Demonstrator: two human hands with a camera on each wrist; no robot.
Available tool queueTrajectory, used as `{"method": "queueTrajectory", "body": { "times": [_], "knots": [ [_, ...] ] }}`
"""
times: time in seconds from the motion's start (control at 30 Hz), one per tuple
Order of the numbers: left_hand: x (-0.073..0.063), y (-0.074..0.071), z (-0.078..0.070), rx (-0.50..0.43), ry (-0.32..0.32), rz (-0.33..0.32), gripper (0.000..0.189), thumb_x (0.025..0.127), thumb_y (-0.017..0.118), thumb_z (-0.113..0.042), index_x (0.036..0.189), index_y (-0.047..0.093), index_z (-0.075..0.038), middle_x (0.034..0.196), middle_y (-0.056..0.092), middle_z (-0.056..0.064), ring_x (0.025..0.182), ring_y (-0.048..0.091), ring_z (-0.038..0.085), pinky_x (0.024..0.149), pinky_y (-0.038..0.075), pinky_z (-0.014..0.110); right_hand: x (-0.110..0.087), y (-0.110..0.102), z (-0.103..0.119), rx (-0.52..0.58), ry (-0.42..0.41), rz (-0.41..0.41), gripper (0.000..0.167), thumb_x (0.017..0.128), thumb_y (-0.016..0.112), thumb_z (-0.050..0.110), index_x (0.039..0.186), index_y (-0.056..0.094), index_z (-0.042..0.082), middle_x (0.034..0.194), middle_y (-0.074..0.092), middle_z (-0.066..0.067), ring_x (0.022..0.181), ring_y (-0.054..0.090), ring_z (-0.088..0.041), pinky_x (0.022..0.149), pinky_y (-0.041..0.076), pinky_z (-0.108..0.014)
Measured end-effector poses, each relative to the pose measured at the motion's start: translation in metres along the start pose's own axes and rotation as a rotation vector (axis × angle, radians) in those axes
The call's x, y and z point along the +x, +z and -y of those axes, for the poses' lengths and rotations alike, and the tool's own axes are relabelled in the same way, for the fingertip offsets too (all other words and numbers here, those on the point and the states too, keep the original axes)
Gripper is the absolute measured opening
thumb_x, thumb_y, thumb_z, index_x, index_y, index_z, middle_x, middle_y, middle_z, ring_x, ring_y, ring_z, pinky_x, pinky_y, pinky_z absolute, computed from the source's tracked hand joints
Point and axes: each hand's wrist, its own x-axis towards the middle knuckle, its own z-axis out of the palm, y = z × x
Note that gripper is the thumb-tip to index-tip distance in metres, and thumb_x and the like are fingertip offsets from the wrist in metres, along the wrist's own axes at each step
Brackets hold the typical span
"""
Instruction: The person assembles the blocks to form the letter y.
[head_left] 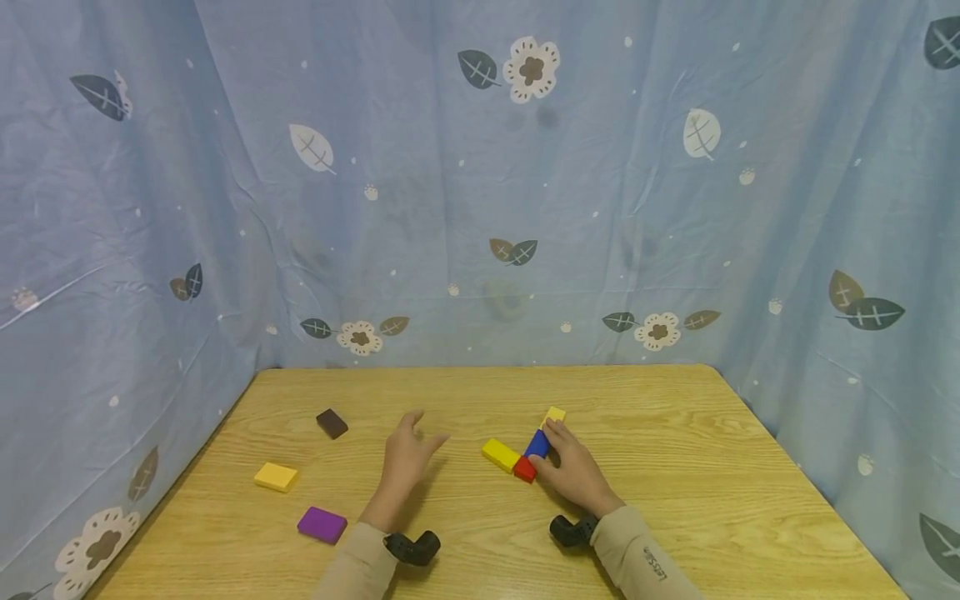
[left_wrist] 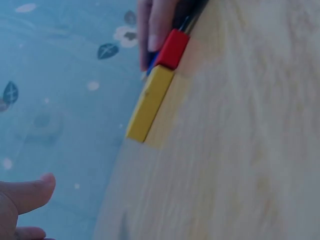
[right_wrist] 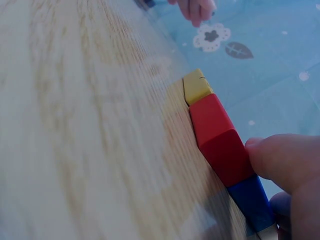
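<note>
My right hand [head_left: 576, 473] lies over a row of small blocks, its fingers fairly straight. Its fingers touch the blue block [head_left: 536, 445] near the light yellow block [head_left: 555, 414] at the far end. The thumb [right_wrist: 267, 156] rests beside the joint of the blue block and the red block [right_wrist: 220, 140]. From the red block a longer yellow block [head_left: 501, 455] runs off to the left, so the blocks form a bent line. To their left my left hand [head_left: 405, 454] hovers, thumb and fingers spread and nothing between them.
On the table's left side lie a dark brown block [head_left: 332, 423], an orange-yellow block [head_left: 277, 477] and a purple block [head_left: 322, 525], apart from one another. A blue patterned curtain [head_left: 450, 208] hangs behind the wooden table [head_left: 660, 417] and at both sides.
</note>
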Motion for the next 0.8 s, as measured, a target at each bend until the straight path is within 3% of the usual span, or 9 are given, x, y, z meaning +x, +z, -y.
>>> {"method": "queueTrajectory", "body": {
  "times": [0.43, 0.63, 0.8],
  "knots": [
    [0.003, -0.028, 0.013, 0.011, -0.047, 0.0, 0.069, 0.088, 0.068, -0.029, 0.141, 0.038, 0.003, 0.143, 0.041, 0.026, 0.128, 0.041, 0.047, 0.1, 0.042, 0.057, -0.002, 0.0, 0.002, -0.004, -0.016, -0.01, 0.067, 0.093, 0.06, 0.037, 0.142, 0.039, -0.003, 0.151, 0.033, -0.02, 0.14, 0.029, -0.037, 0.112, 0.029, -0.052],
    [0.006, -0.048, 0.02, 0.004, -0.062, 0.023, 0.07, 0.089, 0.067, -0.025, 0.144, 0.032, 0.002, 0.147, 0.035, 0.025, 0.135, 0.031, 0.045, 0.105, 0.036, 0.058, -0.003, 0.0, 0.004, 0.009, -0.012, -0.008, 0.066, 0.093, 0.06, 0.036, 0.142, 0.039, -0.003, 0.15, 0.034, -0.02, 0.14, 0.029, -0.038, 0.112, 0.029, -0.052],
    [0.008, -0.066, 0.022, -0.002, -0.071, 0.027, 0.076, 0.089, 0.067, -0.032, 0.145, 0.029, 0.002, 0.148, 0.032, 0.026, 0.135, 0.031, 0.046, 0.105, 0.036, 0.058, -0.002, -0.001, 0.003, 0.006, -0.022, -0.017, 0.066, 0.093, 0.06, 0.036, 0.141, 0.04, -0.004, 0.149, 0.035, -0.02, 0.139, 0.03, -0.038, 0.112, 0.03, -0.052]
  ]
}}
